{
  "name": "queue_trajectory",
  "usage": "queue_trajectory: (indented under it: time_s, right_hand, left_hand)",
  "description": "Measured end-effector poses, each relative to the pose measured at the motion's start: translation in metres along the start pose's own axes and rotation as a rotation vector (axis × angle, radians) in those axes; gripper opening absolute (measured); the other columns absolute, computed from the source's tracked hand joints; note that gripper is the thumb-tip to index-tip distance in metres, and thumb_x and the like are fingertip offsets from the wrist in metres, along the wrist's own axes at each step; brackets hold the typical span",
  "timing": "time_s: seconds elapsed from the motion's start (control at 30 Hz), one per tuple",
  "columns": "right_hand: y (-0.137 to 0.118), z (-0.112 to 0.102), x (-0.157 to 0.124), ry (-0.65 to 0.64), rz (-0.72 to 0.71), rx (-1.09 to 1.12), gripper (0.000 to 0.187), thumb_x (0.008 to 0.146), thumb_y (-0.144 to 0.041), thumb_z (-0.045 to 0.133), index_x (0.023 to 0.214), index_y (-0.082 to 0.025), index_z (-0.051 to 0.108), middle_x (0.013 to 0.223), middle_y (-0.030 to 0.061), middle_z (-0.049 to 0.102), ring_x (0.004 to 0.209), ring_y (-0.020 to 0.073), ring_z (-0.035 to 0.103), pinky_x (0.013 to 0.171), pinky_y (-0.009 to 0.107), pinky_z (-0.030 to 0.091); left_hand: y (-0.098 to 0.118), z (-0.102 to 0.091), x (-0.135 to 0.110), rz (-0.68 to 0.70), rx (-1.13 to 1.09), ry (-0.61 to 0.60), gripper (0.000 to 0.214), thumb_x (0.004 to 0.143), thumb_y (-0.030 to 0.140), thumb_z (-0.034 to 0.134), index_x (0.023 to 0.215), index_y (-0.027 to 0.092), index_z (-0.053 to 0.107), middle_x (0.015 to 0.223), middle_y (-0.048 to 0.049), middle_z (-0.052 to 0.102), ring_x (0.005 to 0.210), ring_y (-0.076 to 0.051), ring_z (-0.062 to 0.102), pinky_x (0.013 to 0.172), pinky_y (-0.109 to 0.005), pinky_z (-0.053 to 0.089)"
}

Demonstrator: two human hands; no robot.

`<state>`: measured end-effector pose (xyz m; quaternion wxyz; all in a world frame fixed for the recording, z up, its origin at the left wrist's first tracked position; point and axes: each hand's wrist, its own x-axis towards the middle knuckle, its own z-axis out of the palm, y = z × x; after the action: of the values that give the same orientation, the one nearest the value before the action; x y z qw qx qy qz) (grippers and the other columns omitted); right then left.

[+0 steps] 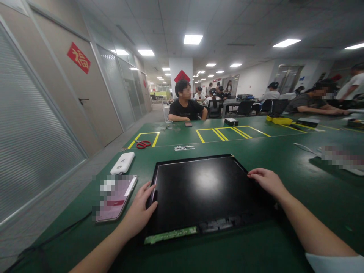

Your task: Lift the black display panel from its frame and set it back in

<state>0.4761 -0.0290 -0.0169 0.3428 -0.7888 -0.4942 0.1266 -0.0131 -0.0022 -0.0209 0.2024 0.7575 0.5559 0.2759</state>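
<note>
A black flat display panel (204, 189) lies face up on the green table (256, 151), with a green circuit strip (170, 235) showing along its near edge. My left hand (139, 210) rests on the panel's left edge, thumb on top and fingers curled round the side. My right hand (265, 180) lies on the panel's right edge with its fingers stretched toward the frame.
A phone (116, 197) and a white power bank (123, 163) lie left of the panel. Red scissors (143, 144) sit in a yellow-taped box. A person in black (186, 108) sits across the table; others sit further right. A cable (42, 242) trails off the left edge.
</note>
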Motion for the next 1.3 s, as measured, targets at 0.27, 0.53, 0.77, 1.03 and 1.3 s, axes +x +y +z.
queue_trajectory:
  time_s: [0.27, 0.53, 0.77, 1.03, 1.3]
  right_hand:
    - [-0.004, 0.001, -0.002, 0.036, -0.013, 0.040, 0.025, 0.067, -0.041, 0.058, 0.076, -0.025, 0.076, 0.077, 0.0017, 0.075, 0.077, 0.0231, 0.066, 0.071, 0.033, 0.046]
    - [0.005, 0.004, 0.003, 0.071, 0.050, 0.094, 0.028, 0.065, -0.035, 0.058, 0.083, -0.023, 0.077, 0.087, 0.0053, 0.075, 0.085, 0.0247, 0.066, 0.075, 0.033, 0.046]
    - [0.003, 0.011, 0.001, -0.005, 0.025, 0.082, 0.026, 0.066, -0.033, 0.058, 0.082, -0.024, 0.076, 0.088, 0.0046, 0.076, 0.089, 0.0248, 0.066, 0.074, 0.032, 0.046]
    - [0.007, 0.014, 0.003, -0.002, 0.013, 0.072, 0.024, 0.067, -0.033, 0.058, 0.081, -0.025, 0.077, 0.085, 0.0039, 0.076, 0.085, 0.0241, 0.067, 0.072, 0.031, 0.046]
    - [0.013, 0.017, 0.006, -0.048, -0.038, 0.027, 0.027, 0.066, -0.033, 0.058, 0.084, -0.024, 0.077, 0.094, 0.0060, 0.073, 0.089, 0.0245, 0.065, 0.080, 0.033, 0.046]
  left_hand:
    - [-0.003, 0.001, 0.004, 0.008, 0.126, 0.033, 0.057, 0.082, 0.036, 0.051, 0.134, 0.014, 0.053, 0.142, -0.0173, 0.054, 0.135, -0.034, 0.045, 0.114, -0.053, 0.030]
    - [0.000, -0.002, 0.003, -0.034, 0.048, -0.008, 0.060, 0.084, 0.033, 0.047, 0.141, 0.012, 0.048, 0.147, -0.0153, 0.051, 0.136, -0.030, 0.045, 0.115, -0.047, 0.030]
    - [0.005, -0.006, 0.004, -0.075, -0.047, -0.016, 0.061, 0.082, 0.030, 0.045, 0.141, 0.011, 0.047, 0.145, -0.0148, 0.052, 0.136, -0.030, 0.045, 0.114, -0.047, 0.031]
    - [0.007, -0.006, 0.003, -0.115, -0.337, -0.033, 0.072, 0.082, 0.027, 0.047, 0.149, 0.011, 0.029, 0.149, -0.0139, 0.048, 0.141, -0.025, 0.037, 0.119, -0.044, 0.020]
    - [0.028, -0.013, 0.004, -0.324, -0.904, 0.041, 0.083, 0.073, 0.026, 0.065, 0.148, 0.022, 0.028, 0.154, -0.0159, 0.039, 0.129, -0.031, 0.053, 0.098, -0.042, 0.049]
